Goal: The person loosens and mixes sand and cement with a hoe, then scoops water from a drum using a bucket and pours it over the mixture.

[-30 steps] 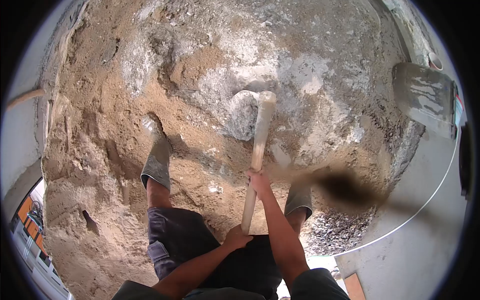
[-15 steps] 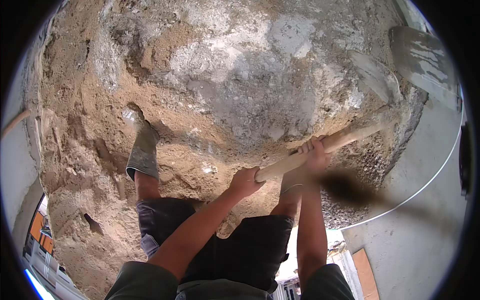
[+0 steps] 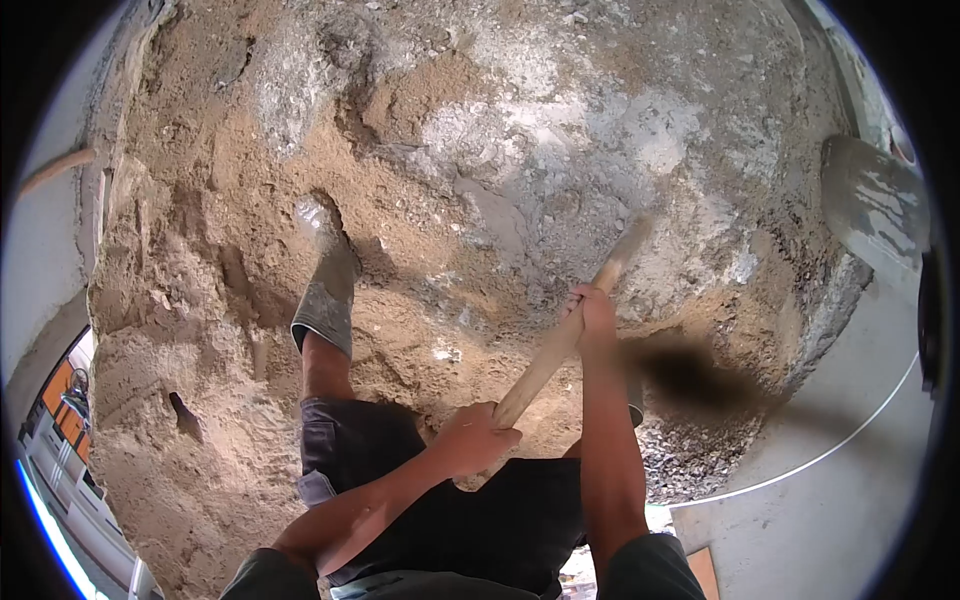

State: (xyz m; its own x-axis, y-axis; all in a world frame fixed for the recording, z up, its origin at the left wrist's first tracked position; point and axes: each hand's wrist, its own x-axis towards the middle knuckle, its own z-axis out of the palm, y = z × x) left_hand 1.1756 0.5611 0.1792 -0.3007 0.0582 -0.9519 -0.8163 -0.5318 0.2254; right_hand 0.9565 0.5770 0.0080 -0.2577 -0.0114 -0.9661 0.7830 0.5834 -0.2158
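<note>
- Grip: L hand (image 3: pixel 472 440) wrapped nr the butt of the wooden handle (image 3: pixel 541 372); R hand (image 3: pixel 598 312) wrapped farther up, approx. mid-shaft.
- Handle slanted up & right in front of the body, over sandy ground (image 3: pixel 420 300); far end blurred, tool head couldn't be made out.
- Well-spaced hands prob. helped ctrl: R to guide, L to steady the end.
- L boot (image 3: pixel 328 297) stood in loose sand, so firm footing prob. mattered.
- Gravel (image 3: pixel 690 462) lay to the R, nr the white cable (image 3: pixel 780 481).
</note>
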